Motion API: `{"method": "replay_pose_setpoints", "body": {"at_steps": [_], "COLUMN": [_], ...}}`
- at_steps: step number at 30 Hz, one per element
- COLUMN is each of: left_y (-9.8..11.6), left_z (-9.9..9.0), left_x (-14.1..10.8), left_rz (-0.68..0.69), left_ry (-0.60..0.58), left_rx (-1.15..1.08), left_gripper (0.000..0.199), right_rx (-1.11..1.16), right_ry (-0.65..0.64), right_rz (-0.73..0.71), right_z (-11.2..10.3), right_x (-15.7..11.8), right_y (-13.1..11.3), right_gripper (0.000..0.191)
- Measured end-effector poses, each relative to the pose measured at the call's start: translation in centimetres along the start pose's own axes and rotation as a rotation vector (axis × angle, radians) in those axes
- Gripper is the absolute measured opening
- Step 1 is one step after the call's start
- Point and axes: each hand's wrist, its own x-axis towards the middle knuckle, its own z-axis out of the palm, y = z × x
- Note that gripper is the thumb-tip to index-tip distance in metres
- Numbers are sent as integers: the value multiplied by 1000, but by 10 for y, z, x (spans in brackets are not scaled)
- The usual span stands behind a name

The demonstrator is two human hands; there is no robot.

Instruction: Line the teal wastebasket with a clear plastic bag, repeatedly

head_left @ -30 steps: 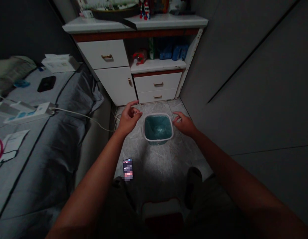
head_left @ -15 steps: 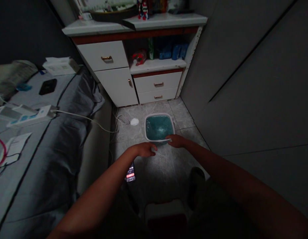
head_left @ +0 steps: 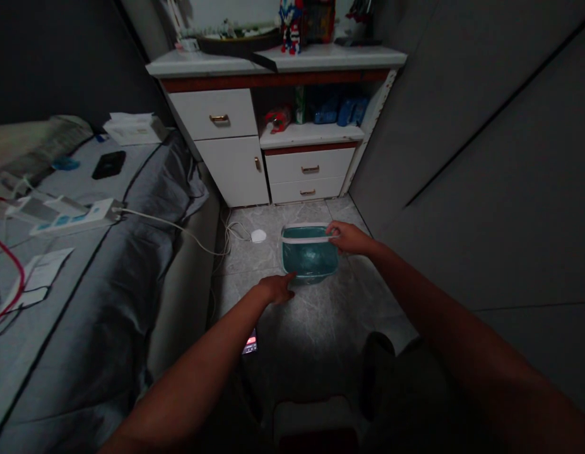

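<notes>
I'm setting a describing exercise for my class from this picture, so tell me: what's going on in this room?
A person sits over a tiled floor between a bed and a white cabinet. Their right hand grips the white rim of a small teal waste bin, which appears tilted away from them. Their left hand reaches to the bin's lower near corner. A lit phone lies on the floor under the left forearm, and a white cable with a round plug lies beside the bin.

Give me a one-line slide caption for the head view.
Right hand grips the rim of a tilted teal bin on the tiled floor; left hand at its base.
</notes>
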Motion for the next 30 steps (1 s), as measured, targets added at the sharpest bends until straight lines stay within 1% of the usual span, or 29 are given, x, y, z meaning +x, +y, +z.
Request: {"method": "replay_pose_setpoints", "body": {"at_steps": [2, 4, 6, 8, 10, 13, 17, 20, 22, 25, 27, 30], "left_y": [3, 5, 7, 8, 7, 5, 5, 1, -7, -25, -40, -63], "left_z": [0, 1, 3, 5, 7, 9, 9, 5, 1, -3, -4, -3], "left_x": [0, 1, 2, 3, 5, 6, 7, 11, 16, 30, 42, 62], "left_rz": [-35, -52, -63, -66, -65, -71, -83, -81, -108, -188, -231, -224], "left_ry": [-33, -64, -81, -85, -87, -97, -125, -116, -61, 90, 183, 250], "left_rx": [27, 39, 53, 74, 96, 101, 95, 57, 2, -90, -147, -187], "left_gripper": [85, 86, 88, 88, 88, 88, 85, 80, 69, 57, 57, 62], "right_rx": [47, 93, 122, 109, 50, -70, -153, -170, -173, -167, -162, -148], "right_ry": [106, 163, 218, 304, 388, 452, 457, 431, 424, 425, 425, 462], "right_rz": [-28, -42, -56, -72, -89, -111, -137, -144, -140, -137, -143, -155], "right_z": [-20, -34, -44, -50, -53, -52, -49, -47, -46, -46, -47, -47], "right_x": [20, 44, 69, 91, 108, 124, 129, 124, 119, 112, 108, 103], "right_y": [-10, -16, -17, -14, -8, 5, 18, 23, 25, 29, 30, 36], "right_gripper": [22, 20, 17, 17, 24, 42, 65, 76, 80, 83, 83, 82]}}
